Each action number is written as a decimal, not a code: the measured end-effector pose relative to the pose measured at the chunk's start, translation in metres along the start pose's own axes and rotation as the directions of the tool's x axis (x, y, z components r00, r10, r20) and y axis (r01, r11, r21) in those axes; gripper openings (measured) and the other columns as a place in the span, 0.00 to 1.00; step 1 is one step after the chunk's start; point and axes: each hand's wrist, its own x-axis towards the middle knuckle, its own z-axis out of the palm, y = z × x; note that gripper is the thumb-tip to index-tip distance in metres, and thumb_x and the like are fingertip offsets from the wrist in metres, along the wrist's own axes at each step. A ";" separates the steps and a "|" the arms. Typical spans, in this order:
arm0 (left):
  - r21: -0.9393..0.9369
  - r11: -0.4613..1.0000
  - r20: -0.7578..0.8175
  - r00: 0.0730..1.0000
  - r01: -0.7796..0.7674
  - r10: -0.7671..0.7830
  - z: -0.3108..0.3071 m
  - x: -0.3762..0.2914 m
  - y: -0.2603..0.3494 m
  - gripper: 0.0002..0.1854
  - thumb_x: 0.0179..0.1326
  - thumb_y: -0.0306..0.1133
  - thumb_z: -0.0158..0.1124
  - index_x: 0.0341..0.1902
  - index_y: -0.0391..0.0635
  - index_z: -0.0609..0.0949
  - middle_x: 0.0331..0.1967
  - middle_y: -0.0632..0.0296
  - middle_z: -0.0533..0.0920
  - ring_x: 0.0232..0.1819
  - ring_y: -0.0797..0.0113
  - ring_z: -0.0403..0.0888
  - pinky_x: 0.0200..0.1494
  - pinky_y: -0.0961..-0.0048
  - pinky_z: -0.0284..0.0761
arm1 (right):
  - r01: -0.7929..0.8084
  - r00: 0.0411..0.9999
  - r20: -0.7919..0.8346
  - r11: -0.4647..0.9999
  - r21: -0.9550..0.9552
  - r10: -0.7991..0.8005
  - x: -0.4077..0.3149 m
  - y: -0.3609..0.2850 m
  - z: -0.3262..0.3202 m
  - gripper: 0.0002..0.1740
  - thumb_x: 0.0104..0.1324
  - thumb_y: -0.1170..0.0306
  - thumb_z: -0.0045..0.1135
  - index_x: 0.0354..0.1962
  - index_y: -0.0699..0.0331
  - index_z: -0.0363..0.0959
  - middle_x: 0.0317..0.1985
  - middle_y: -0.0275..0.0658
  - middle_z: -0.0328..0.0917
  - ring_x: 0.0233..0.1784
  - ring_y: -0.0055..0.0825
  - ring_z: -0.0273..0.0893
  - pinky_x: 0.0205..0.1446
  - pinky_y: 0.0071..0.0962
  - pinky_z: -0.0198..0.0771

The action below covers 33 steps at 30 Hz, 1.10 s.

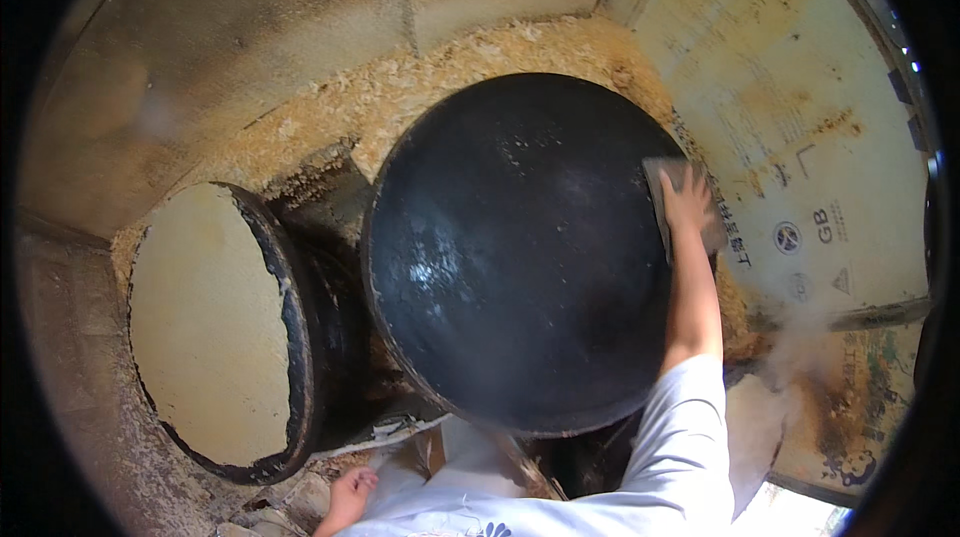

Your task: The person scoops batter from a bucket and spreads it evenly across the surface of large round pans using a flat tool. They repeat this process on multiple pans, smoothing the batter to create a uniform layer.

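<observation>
A large round black griddle [517, 252] with a slightly domed, shiny top fills the middle of the view. My right hand [686, 199] lies on its right rim, fingers spread over a grey-brown cloth or pad [705, 233] pressed against the surface. To the left is a second round black griddle [300, 327], its top largely covered by a thin pale sheet of batter or pancake [210, 319] with a ragged right edge. My left hand [354, 488] is low, near my body, below the gap between the griddles. Its fingers are curled, with nothing visible in them.
Stained boards [810, 124], some bearing print, curve around the griddles on the right; brownish panels [300, 11] stand behind. Pale dry flakes [465, 64] are heaped along the back. Smoke or steam [795, 357] drifts at the right. Scraps [277, 507] lie at lower left.
</observation>
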 end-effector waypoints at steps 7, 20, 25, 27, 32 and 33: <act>-0.016 1.000 0.048 0.999 -0.006 0.007 0.025 0.014 0.003 0.12 0.52 0.18 0.45 0.40 0.35 0.73 0.30 0.59 0.78 0.31 0.75 0.74 0.37 0.81 0.70 | 0.934 0.358 -0.244 0.349 0.079 -0.901 -0.146 -0.179 0.038 0.40 0.49 0.41 0.42 0.57 0.50 0.51 0.63 0.42 0.40 0.66 0.42 0.34 0.62 0.54 0.27; -0.045 0.995 0.008 0.996 0.092 -0.092 0.017 0.000 0.001 0.11 0.52 0.19 0.46 0.39 0.36 0.73 0.29 0.60 0.78 0.32 0.76 0.74 0.39 0.81 0.69 | 0.622 0.780 -0.108 0.783 0.026 -0.616 -0.079 -0.224 0.025 0.40 0.52 0.41 0.39 0.59 0.50 0.47 0.63 0.41 0.39 0.67 0.39 0.34 0.62 0.53 0.30; -0.015 0.999 0.117 0.992 0.040 -0.038 0.021 0.012 0.007 0.12 0.52 0.21 0.47 0.41 0.37 0.73 0.31 0.59 0.78 0.32 0.75 0.75 0.38 0.79 0.70 | 0.984 0.045 -0.091 0.028 0.175 -0.995 -0.257 -0.159 0.035 0.43 0.47 0.41 0.45 0.58 0.51 0.49 0.63 0.43 0.41 0.67 0.41 0.32 0.62 0.55 0.25; -0.127 0.992 0.113 0.993 -0.017 0.032 0.021 0.018 0.005 0.12 0.52 0.22 0.47 0.41 0.37 0.73 0.31 0.60 0.79 0.32 0.76 0.75 0.38 0.79 0.70 | 0.935 -0.111 0.109 -0.066 0.349 -0.988 -0.293 -0.112 0.019 0.44 0.46 0.41 0.46 0.58 0.51 0.48 0.63 0.42 0.40 0.67 0.41 0.31 0.62 0.55 0.24; -0.014 1.000 0.067 0.998 0.020 -0.019 0.008 0.005 -0.026 0.10 0.54 0.23 0.47 0.39 0.37 0.73 0.29 0.60 0.78 0.31 0.77 0.74 0.37 0.80 0.70 | 0.909 0.413 -0.012 0.411 0.075 -0.911 -0.194 -0.136 0.013 0.43 0.47 0.45 0.49 0.59 0.50 0.47 0.64 0.40 0.37 0.67 0.38 0.31 0.63 0.51 0.25; -0.022 1.000 0.046 0.999 0.019 -0.018 0.006 0.002 -0.033 0.09 0.55 0.23 0.47 0.39 0.37 0.74 0.29 0.60 0.78 0.31 0.77 0.74 0.37 0.81 0.69 | 0.788 0.614 -0.011 0.613 0.054 -0.789 -0.156 -0.160 0.013 0.42 0.49 0.44 0.46 0.59 0.50 0.46 0.63 0.41 0.38 0.67 0.39 0.32 0.63 0.52 0.27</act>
